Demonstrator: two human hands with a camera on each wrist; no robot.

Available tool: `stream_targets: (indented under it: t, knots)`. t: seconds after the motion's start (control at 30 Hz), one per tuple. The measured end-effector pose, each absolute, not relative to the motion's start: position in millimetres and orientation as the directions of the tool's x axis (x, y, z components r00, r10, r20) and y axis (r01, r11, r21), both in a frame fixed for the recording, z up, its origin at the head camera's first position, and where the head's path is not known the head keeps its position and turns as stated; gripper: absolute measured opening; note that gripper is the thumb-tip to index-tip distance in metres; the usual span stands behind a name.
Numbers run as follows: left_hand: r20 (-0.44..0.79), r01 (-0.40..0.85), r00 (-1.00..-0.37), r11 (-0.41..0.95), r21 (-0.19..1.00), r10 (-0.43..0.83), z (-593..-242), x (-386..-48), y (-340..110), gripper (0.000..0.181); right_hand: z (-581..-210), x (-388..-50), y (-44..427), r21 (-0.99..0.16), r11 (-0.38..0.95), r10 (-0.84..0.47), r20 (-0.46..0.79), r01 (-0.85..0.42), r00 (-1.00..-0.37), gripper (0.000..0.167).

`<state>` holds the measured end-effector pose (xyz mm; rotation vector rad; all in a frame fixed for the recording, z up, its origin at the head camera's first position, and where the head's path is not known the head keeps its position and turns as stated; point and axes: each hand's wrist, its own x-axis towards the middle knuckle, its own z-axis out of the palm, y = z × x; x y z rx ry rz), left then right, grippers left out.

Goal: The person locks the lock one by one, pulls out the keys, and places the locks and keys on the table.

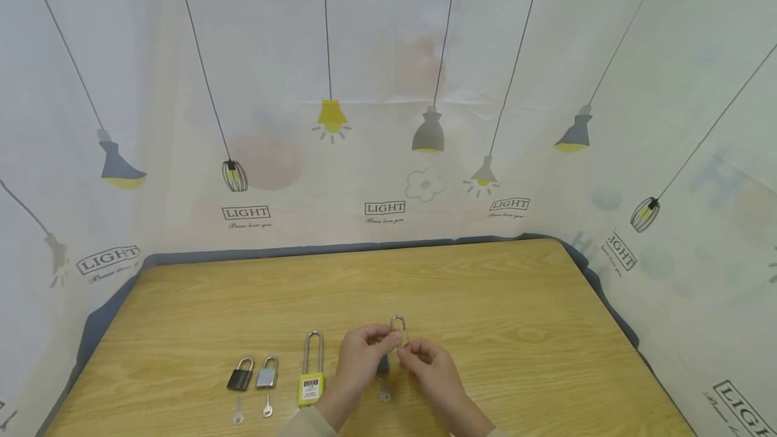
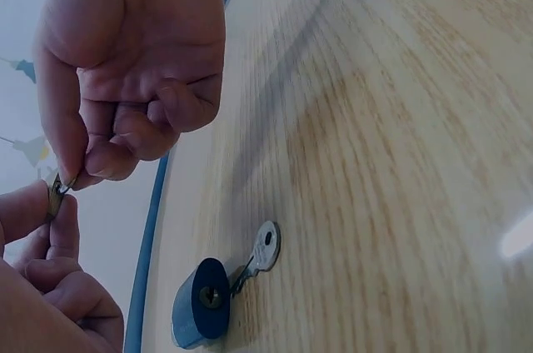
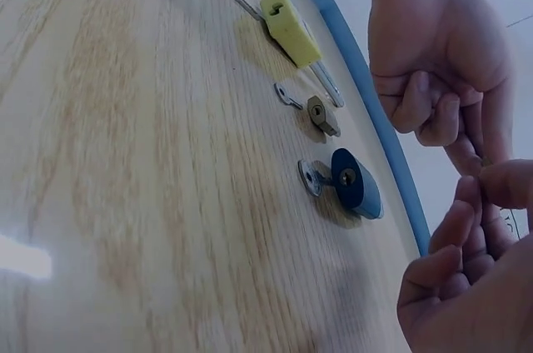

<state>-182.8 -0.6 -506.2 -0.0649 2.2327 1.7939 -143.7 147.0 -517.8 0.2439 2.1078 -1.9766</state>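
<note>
Before me, my left hand holds a small brass padlock upright, its silver shackle pointing up. My right hand pinches a small key at the padlock's lower end. Only a shiny sliver of that key shows in the left wrist view; fingers cover the rest. Both hands are off the table, fingertips close together. Beneath them a blue padlock lies with its keyhole facing me, a silver key beside it. In the head view my left hand partly hides this blue padlock.
To the left lie a black padlock, a silver padlock and a yellow long-shackle padlock. Keys lie in front of some. Another brass padlock shows in the right wrist view. A printed curtain surrounds the wooden table.
</note>
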Motion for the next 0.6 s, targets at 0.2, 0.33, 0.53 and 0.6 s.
stream_targets:
  t: [0.2,0.33,0.53,0.6]
  knots:
    - [-0.234,-0.207,-0.968,0.230,0.951,0.096,-505.4,-182.3,1.3,0.027,-517.4,-141.9,141.0,-0.966,0.101,0.031,-0.238,0.240,-0.971,0.028]
    - [-0.245,-0.225,-0.967,0.213,0.951,0.074,-503.2,-182.3,-1.5,0.028,-519.2,-140.5,137.9,-0.964,0.089,0.031,-0.250,0.252,-0.968,0.024]
    - [-0.191,-0.178,-0.980,0.166,0.970,0.064,-494.7,-189.5,-12.1,0.039,-521.7,-135.3,138.3,-0.947,0.071,0.025,-0.312,0.313,-0.950,0.020]
    - [-0.176,-0.161,-0.982,0.179,0.971,0.069,-492.9,-190.8,-14.1,0.041,-521.1,-134.8,138.5,-0.947,0.088,0.049,-0.306,0.309,-0.951,0.020]
